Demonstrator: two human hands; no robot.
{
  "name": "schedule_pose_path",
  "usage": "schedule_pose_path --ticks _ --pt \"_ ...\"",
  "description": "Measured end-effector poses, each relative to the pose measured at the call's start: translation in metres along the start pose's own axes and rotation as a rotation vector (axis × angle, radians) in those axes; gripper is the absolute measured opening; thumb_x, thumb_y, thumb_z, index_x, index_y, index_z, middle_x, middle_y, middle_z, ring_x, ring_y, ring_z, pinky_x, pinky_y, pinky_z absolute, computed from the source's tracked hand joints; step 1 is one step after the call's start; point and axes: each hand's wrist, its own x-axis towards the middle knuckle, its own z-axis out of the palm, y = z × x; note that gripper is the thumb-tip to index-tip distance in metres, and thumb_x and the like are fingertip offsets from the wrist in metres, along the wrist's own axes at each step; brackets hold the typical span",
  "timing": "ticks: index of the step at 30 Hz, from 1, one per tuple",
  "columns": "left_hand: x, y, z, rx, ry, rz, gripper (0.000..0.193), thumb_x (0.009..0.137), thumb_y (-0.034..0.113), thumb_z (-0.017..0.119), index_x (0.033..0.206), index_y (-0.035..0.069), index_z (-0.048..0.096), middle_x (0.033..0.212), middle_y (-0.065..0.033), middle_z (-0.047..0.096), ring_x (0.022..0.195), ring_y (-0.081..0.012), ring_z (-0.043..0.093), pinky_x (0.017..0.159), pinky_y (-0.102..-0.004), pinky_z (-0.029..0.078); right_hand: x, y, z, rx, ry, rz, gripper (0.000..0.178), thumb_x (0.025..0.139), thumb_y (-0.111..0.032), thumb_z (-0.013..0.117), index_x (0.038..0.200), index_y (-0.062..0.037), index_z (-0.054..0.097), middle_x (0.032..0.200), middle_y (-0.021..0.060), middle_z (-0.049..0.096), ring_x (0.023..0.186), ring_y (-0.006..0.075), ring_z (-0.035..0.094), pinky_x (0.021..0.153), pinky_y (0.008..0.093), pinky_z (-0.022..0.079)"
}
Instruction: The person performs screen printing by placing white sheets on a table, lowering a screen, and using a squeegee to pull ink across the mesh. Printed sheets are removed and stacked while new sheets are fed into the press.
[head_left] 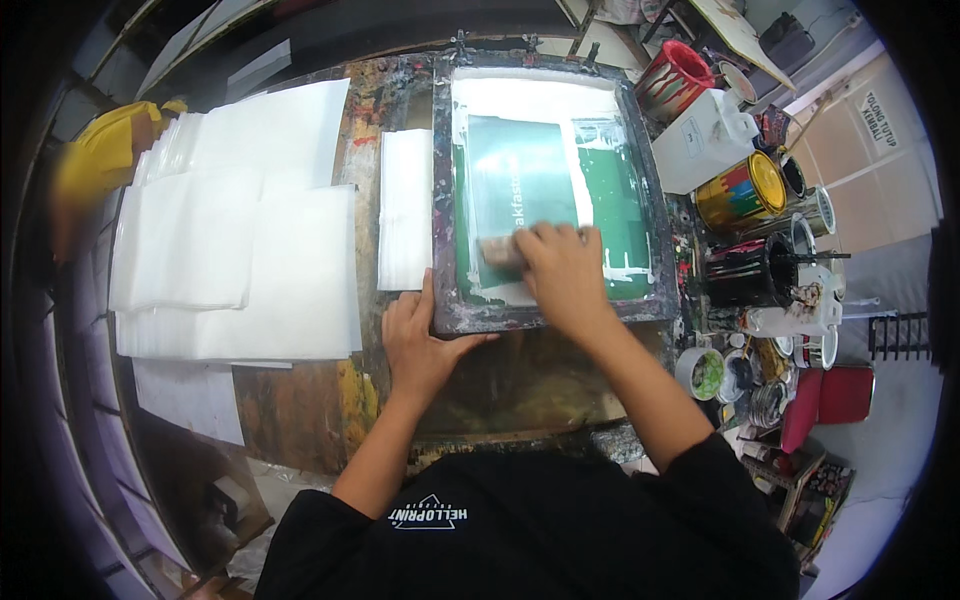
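A screen printing frame (552, 325) with green mesh lies flat on the stained work table. White ink streaks its mesh, and pale lettering shows on it. My right hand (562, 270) is closed around a squeegee (500, 251), pressed low on the mesh and slightly blurred. At the frame's lower left corner rests my left hand (415, 335), its thumb stretched along the near edge and its index finger up along the side. A narrow stack of white sheets (404, 200) lies just left of the frame, close above my left fingers.
Large piles of white sheets (235, 240) cover the table's left part. Paint cans, among them a yellow one (740, 192), and a white jug (705, 140) crowd the right side. Clamps (530, 44) stand at the frame's far edge. A person's yellow sleeve (105, 145) shows far left.
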Motion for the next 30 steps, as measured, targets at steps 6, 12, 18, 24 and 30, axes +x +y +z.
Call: schedule_pose_path --ticks 6,12,18,24,30 --pt "0.004 0.001 -0.004 -0.019 -0.023 0.014 0.121 0.054 0.058 0.095 0.149 -0.003 0.053 0.092 -0.0087 0.059 0.087 -0.0267 0.055 0.082 -0.0398 0.044 0.142 0.061 0.017 -0.051 0.029 0.025 0.025 0.085 -0.019 0.069 0.11 -0.0154 0.065 0.102 0.0081 0.07 0.101 0.0314 0.068 0.087 0.0544 0.044" --pt "0.005 0.004 -0.009 -0.075 0.013 0.031 0.123 0.055 0.058 0.095 0.152 -0.002 0.049 0.091 -0.0078 0.064 0.084 -0.0255 0.054 0.082 -0.039 0.042 0.219 0.098 0.001 0.058 -0.159 0.015 0.036 0.089 -0.025 0.068 0.123 -0.0149 0.065 0.109 0.0105 0.071 0.109 0.0299 0.069 0.091 0.0568 0.045" --pt "0.001 0.007 -0.01 -0.108 0.014 0.029 0.119 0.06 0.055 0.094 0.153 -0.003 0.046 0.09 -0.0083 0.069 0.081 -0.0271 0.054 0.082 -0.0394 0.04 0.154 0.069 0.009 -0.106 -0.023 0.002 0.032 0.086 -0.026 0.07 0.116 -0.0141 0.066 0.106 0.0102 0.07 0.103 0.032 0.069 0.089 0.0536 0.046" --pt "-0.001 0.003 -0.006 -0.135 0.059 0.049 0.115 0.063 0.049 0.095 0.153 -0.004 0.045 0.096 -0.0107 0.07 0.083 -0.0292 0.055 0.083 -0.0404 0.041 0.019 0.005 -0.033 -0.038 -0.11 -0.037 0.034 0.082 -0.024 0.075 0.108 -0.0089 0.061 0.099 0.0124 0.067 0.094 0.0324 0.068 0.078 0.0494 0.049" --pt "0.01 0.025 -0.012 -0.584 0.078 -0.059 0.1 0.077 0.036 0.092 0.152 -0.008 0.043 0.114 -0.0182 0.069 0.094 -0.0307 0.064 0.099 -0.0407 0.047 -0.023 -0.02 -0.086 -0.001 0.101 -0.068 0.044 0.087 -0.046 0.075 0.101 -0.0066 0.064 0.093 0.01 0.064 0.086 0.0304 0.065 0.079 0.0473 0.047"
